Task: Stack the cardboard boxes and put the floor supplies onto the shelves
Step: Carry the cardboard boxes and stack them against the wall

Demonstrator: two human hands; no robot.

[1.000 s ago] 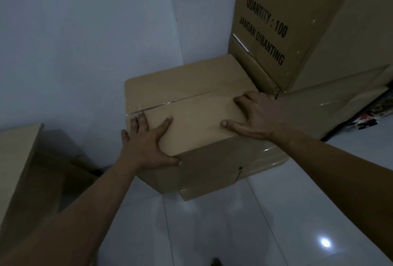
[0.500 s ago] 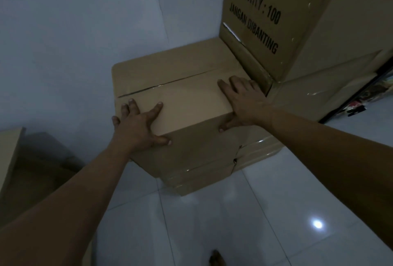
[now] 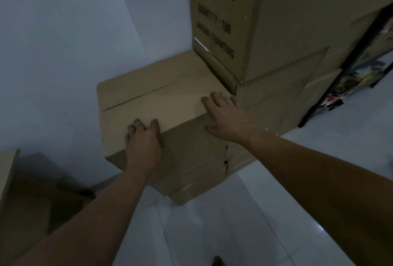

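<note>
— Well, where is the top cardboard box [image 3: 153, 100] sitting?

— It is sitting on a lower box [image 3: 191, 193], in the corner by the pale wall [image 3: 63, 53]. Its right side is touching the tall stack of boxes [image 3: 287, 95]. The flaps on top are lying shut, with a thin crack running across them.

— What is the left hand [image 3: 144, 144] doing?

— It is lying flat on the near left part of the lid. The fingers are reaching straight out, close together, and the palm is covering the front edge. It is holding nothing.

— And the right hand [image 3: 225, 117]?

— It is pressing on the near right corner, just beside the tall stack. The fingers are spreading wide on the lid and the thumb is hanging down over the front side.

— What is sitting on top of the tall stack?

— A big printed box [image 3: 223, 21], with dark letters and little signs on it. The letters are looking too blurry to read.

— What else is showing?

— A shiny white floor [image 3: 212, 234] is lying under everything. Another brown box [image 3: 27, 206] is sitting low at the left. A black shelf frame [image 3: 331, 86] is showing at the far right, with colourful things [image 3: 361, 72] sitting behind it. I cannot tell what they are.
</note>
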